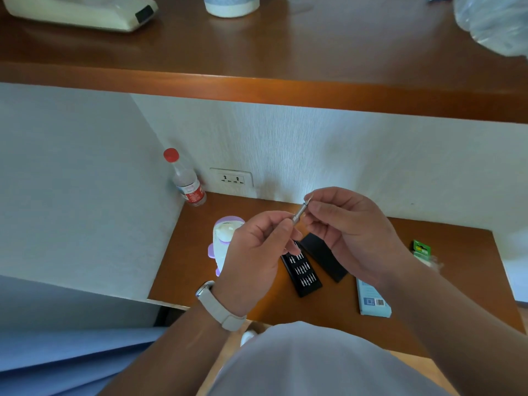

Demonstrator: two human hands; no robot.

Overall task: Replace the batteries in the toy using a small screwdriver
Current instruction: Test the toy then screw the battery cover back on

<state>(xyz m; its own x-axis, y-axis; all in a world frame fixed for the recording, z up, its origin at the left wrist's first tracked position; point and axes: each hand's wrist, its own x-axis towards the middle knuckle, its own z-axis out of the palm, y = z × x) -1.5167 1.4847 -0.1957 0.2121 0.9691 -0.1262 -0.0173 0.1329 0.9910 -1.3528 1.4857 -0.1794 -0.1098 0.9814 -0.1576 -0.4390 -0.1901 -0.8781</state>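
A slim silver screwdriver (300, 212) is held up above the desk between both hands. My left hand (254, 252) grips its lower end, and my right hand (348, 227) pinches its upper tip end with thumb and fingers. Below my left hand lies the white and purple toy (223, 242), partly hidden by that hand. A black bit tray (303, 274) with several silver bits lies open on the desk, its black lid (324, 257) beside it. A green battery pack (421, 250) sits at the right.
The brown desk (200, 252) sits in a low alcove under a wooden shelf (257, 90). A red-capped bottle (187, 180) stands in the back left corner by a wall socket (231, 178). A light blue box (373, 301) lies near the front edge.
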